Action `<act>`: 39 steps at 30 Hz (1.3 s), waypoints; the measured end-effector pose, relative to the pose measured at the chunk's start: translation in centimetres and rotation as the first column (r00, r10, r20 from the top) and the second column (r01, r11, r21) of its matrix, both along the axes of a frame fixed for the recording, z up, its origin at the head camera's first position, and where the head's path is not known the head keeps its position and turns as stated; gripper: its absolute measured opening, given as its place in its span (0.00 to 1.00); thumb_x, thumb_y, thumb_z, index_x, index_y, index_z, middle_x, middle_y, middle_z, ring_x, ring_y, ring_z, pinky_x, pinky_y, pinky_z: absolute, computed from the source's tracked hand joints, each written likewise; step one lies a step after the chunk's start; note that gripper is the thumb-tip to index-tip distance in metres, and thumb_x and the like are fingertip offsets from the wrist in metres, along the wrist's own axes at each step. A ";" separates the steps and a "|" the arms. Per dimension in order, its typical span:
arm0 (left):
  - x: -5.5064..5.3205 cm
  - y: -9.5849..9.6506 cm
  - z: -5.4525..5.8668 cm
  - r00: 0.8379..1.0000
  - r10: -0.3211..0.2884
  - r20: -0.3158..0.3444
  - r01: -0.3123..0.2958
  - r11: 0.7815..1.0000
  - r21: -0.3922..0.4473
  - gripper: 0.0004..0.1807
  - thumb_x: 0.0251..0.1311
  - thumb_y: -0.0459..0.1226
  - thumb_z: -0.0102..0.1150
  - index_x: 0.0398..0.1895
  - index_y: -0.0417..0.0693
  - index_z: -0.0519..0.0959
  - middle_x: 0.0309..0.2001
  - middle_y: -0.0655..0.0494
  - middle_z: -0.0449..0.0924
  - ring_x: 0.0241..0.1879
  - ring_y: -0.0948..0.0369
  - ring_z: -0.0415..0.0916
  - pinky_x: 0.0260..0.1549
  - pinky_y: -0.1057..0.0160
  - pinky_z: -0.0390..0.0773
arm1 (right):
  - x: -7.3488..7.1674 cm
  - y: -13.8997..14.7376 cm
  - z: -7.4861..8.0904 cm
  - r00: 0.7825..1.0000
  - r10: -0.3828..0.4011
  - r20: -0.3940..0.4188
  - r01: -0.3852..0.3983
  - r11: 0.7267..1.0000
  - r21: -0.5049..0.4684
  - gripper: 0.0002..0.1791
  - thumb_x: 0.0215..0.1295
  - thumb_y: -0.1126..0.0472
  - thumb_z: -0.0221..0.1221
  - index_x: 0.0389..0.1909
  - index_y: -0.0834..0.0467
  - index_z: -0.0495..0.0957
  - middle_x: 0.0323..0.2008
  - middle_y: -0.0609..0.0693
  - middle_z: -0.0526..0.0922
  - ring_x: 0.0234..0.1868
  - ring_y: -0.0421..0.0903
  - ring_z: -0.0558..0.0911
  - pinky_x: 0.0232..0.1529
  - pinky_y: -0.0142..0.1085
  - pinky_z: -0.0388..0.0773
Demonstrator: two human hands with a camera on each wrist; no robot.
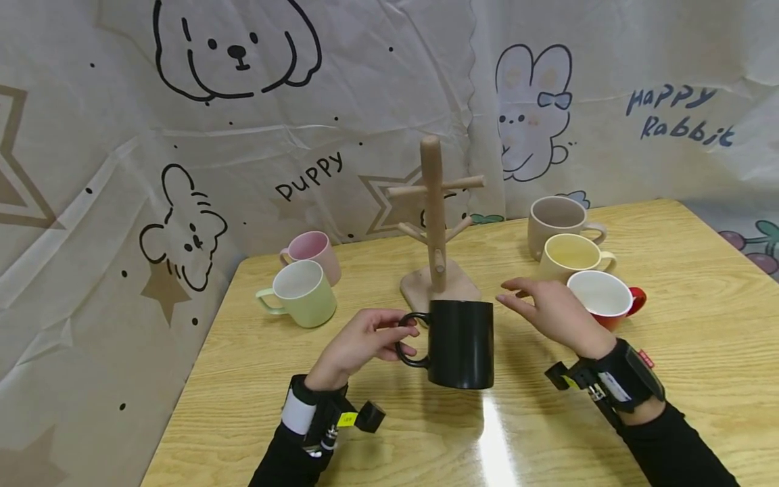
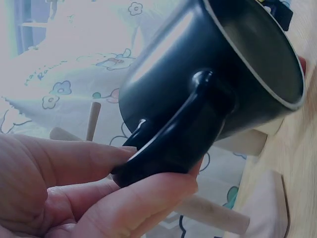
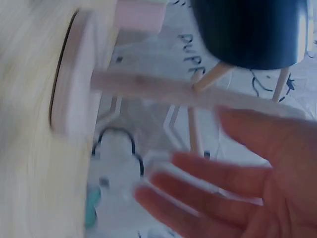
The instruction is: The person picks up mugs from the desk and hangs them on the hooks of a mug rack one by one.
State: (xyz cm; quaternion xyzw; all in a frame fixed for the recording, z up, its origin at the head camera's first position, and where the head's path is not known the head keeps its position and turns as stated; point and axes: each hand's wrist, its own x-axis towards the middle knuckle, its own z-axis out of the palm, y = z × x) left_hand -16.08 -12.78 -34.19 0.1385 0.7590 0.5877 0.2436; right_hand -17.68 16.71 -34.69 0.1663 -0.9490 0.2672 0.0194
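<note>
A black mug (image 1: 460, 345) hangs upside down in front of the wooden mug rack, its mouth facing the table. By its handle (image 2: 171, 144) my left hand (image 1: 369, 341) holds it, thumb and fingers pinching the loop in the left wrist view. To the mug's right, apart from it, is my right hand (image 1: 556, 312), with fingers spread and nothing in them. The rack (image 1: 433, 216) has a square base and several pegs, with no mug on them. Part of its base is hidden behind the black mug.
A pink mug (image 1: 322, 253) and a light green mug (image 1: 313, 301) stand at the left. On the right, a taupe mug (image 1: 541, 233), a yellow mug (image 1: 562, 267) and a red mug (image 1: 608, 319) with white inside form a row. A printed cloth (image 1: 365, 88) hangs behind the table.
</note>
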 end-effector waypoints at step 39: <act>-0.3 0.1 0.4 0.985 0.132 -0.108 -0.137 0.990 -0.035 0.20 0.64 0.42 0.51 0.55 0.41 0.73 0.51 0.44 0.76 0.42 0.58 0.81 0.44 0.59 0.79 | 3.0 -6.7 -2.2 0.823 0.292 0.488 0.319 0.473 -0.821 0.38 0.58 0.60 0.59 0.64 0.63 0.47 0.60 0.62 0.63 0.51 0.46 0.72 0.54 0.37 0.70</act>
